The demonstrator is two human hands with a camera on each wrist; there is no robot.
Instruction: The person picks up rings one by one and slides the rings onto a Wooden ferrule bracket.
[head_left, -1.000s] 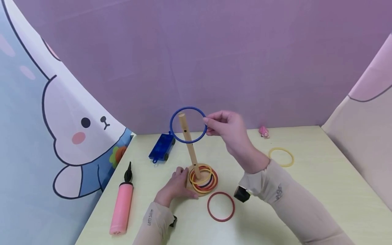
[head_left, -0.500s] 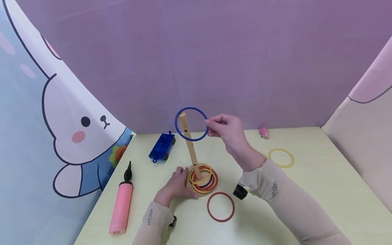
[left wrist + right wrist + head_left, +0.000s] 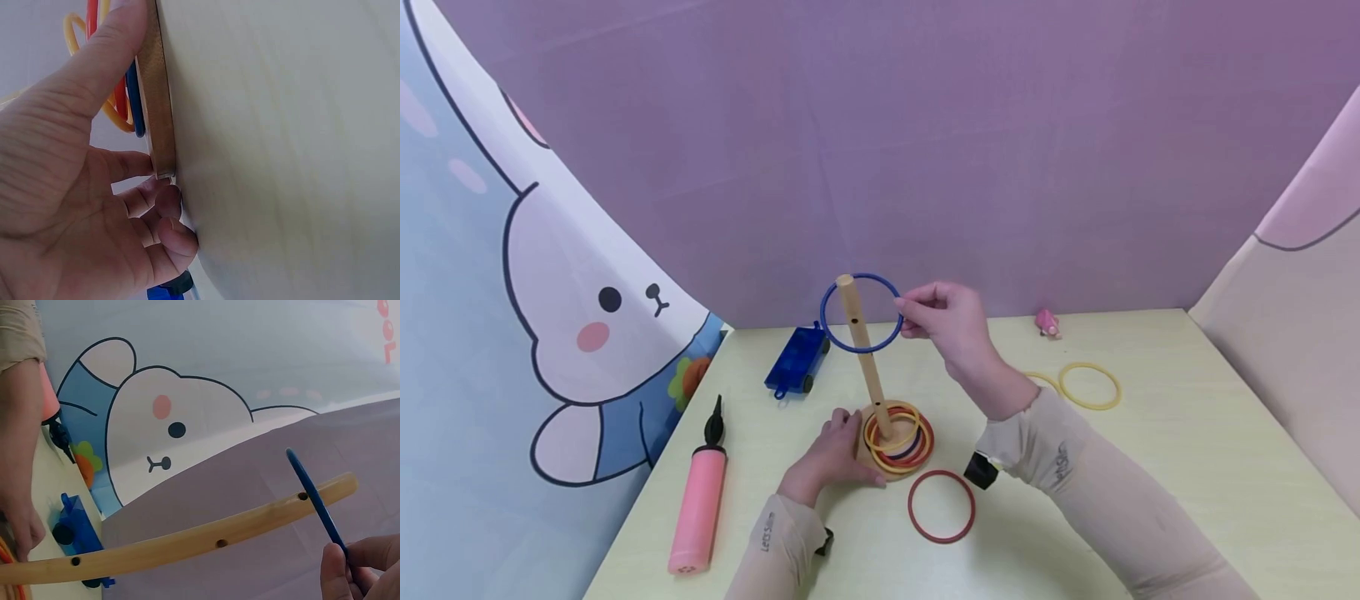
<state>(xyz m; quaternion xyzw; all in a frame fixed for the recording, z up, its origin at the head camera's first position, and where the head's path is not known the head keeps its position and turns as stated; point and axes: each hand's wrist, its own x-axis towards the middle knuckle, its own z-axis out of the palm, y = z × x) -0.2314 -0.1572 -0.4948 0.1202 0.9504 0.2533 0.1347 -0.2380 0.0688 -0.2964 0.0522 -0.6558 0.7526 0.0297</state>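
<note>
A wooden ring-toss post (image 3: 870,375) stands upright on a round base, with several red, yellow and dark blue rings (image 3: 917,454) lying around its foot. My left hand (image 3: 831,454) holds the edge of the base (image 3: 156,112), thumb on one side and fingers curled at another. High up, my right hand (image 3: 951,325) pinches a blue ring (image 3: 887,340) between thumb and fingers. That ring encircles the post just below its top; in the right wrist view the ring (image 3: 312,495) crosses the front of the post and the wooden tip pokes out beyond it.
A red ring (image 3: 912,515) lies in front of the base. Two yellow rings, one (image 3: 1116,392) fully visible, and a small pink toy (image 3: 1047,323) are at the right. To the left are a blue toy wagon (image 3: 797,362) and a pink hand pump (image 3: 698,508).
My right hand first shifted slightly right, then moved left and a little down with the blue ring, which now sits lower around the post's top. My left hand stays still.
</note>
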